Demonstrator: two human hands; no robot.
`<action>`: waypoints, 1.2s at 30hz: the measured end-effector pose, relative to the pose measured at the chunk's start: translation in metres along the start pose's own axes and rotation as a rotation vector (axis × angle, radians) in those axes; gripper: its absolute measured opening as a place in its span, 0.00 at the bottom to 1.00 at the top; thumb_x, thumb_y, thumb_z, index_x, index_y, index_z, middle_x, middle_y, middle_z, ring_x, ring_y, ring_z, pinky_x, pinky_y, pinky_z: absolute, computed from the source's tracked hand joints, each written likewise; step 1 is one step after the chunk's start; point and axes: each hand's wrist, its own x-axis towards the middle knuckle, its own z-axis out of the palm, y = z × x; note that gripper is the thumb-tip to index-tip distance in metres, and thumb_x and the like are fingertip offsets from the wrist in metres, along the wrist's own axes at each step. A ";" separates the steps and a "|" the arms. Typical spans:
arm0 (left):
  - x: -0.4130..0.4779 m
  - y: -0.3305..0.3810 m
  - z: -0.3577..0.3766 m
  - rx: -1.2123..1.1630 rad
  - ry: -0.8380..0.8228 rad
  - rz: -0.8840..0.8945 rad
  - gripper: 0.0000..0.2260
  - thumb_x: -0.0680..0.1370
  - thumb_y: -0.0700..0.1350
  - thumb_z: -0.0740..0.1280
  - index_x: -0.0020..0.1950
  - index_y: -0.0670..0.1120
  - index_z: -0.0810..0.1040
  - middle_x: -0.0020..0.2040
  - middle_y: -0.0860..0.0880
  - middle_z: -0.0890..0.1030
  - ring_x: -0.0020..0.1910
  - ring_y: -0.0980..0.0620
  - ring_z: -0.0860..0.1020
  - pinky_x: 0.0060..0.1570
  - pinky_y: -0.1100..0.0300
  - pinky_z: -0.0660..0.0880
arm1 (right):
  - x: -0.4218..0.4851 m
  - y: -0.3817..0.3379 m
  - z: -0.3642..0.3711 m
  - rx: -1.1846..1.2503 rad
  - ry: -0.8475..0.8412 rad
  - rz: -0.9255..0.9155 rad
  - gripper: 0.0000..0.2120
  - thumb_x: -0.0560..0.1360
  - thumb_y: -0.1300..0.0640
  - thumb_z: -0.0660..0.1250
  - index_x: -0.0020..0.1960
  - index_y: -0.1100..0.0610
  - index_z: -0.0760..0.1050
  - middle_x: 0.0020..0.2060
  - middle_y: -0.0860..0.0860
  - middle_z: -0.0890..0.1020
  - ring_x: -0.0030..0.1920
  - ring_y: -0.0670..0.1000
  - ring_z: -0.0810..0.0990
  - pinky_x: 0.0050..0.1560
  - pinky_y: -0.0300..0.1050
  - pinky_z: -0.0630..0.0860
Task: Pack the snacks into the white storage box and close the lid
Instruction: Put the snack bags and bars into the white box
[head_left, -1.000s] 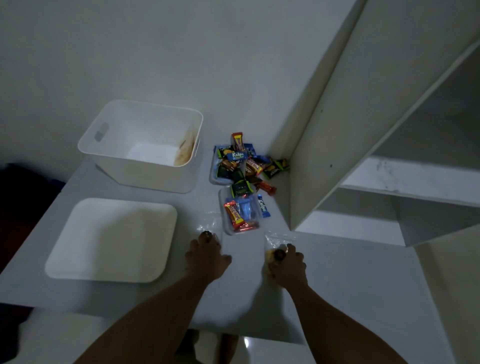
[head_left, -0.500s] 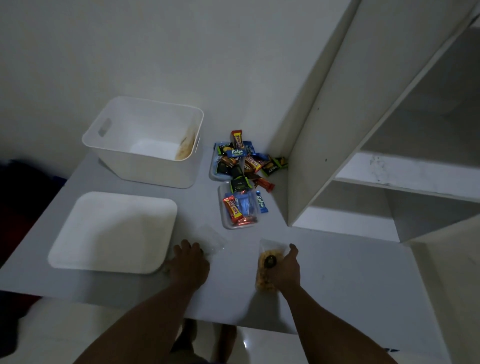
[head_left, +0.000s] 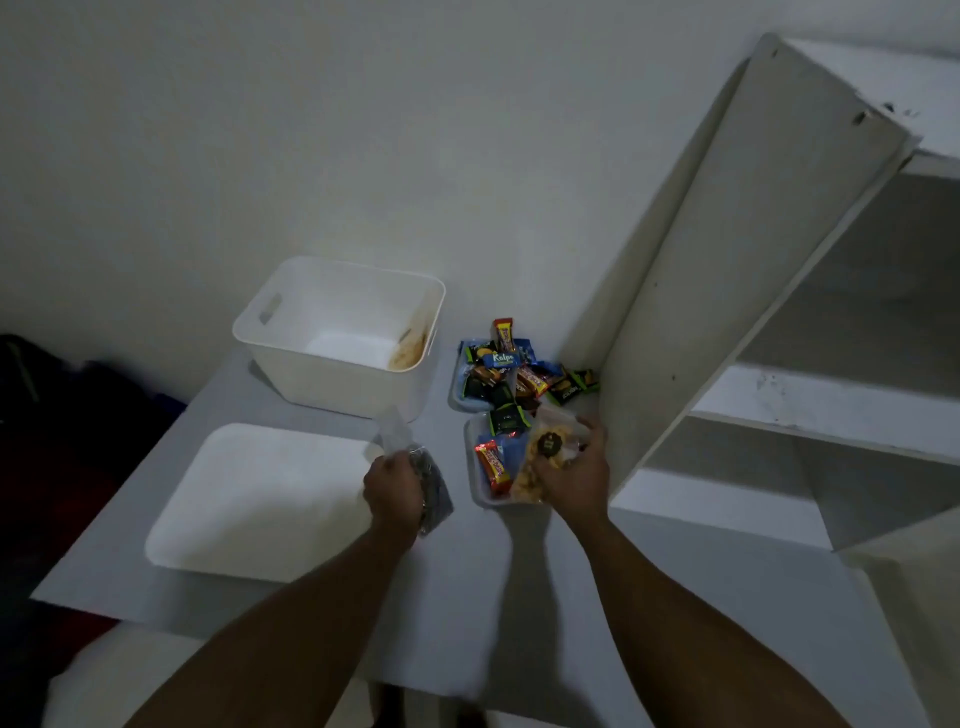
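Above the surface (head_left: 311, 597), each hand grips a soft, crinkly snack bag, left hand (head_left: 393, 491) dark bag (head_left: 434, 488), right hand (head_left: 571, 475) yellow bag (head_left: 540, 457), best pinched near the top.

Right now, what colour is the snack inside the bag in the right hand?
Yellow-orange, in a clear bag with a dark round label; head view, right hand.

Both bare forearms reached forward from the bottom of the view, angled slightly toward each other. The left hand (head_left: 393, 493) was curled into a fist, knuckles up, closed around a clear bag of dark snacks (head_left: 432, 488). The right hand (head_left: 574, 478), just to its right and a little farther forward, gripped a clear bag of yellow snacks (head_left: 540, 460), fingers wrapped over it.
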 end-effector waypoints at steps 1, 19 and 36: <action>0.001 0.011 0.001 -0.086 -0.001 -0.052 0.15 0.81 0.43 0.58 0.55 0.33 0.78 0.52 0.35 0.80 0.53 0.35 0.78 0.51 0.48 0.73 | 0.006 -0.011 0.005 -0.017 -0.018 -0.029 0.33 0.66 0.64 0.78 0.66 0.55 0.68 0.54 0.47 0.74 0.51 0.48 0.77 0.43 0.29 0.71; 0.083 0.183 -0.032 -0.142 0.054 0.366 0.10 0.77 0.45 0.66 0.52 0.45 0.85 0.49 0.49 0.84 0.50 0.50 0.80 0.50 0.61 0.72 | 0.083 -0.176 0.107 0.213 0.045 -0.268 0.38 0.75 0.61 0.69 0.75 0.42 0.51 0.46 0.48 0.80 0.37 0.52 0.82 0.35 0.48 0.81; 0.199 0.203 -0.028 -0.127 -0.174 0.074 0.11 0.72 0.47 0.68 0.49 0.42 0.81 0.45 0.42 0.82 0.46 0.43 0.81 0.50 0.45 0.80 | 0.127 -0.207 0.208 0.092 -0.047 -0.096 0.05 0.71 0.58 0.68 0.46 0.57 0.78 0.39 0.51 0.81 0.37 0.50 0.79 0.32 0.38 0.70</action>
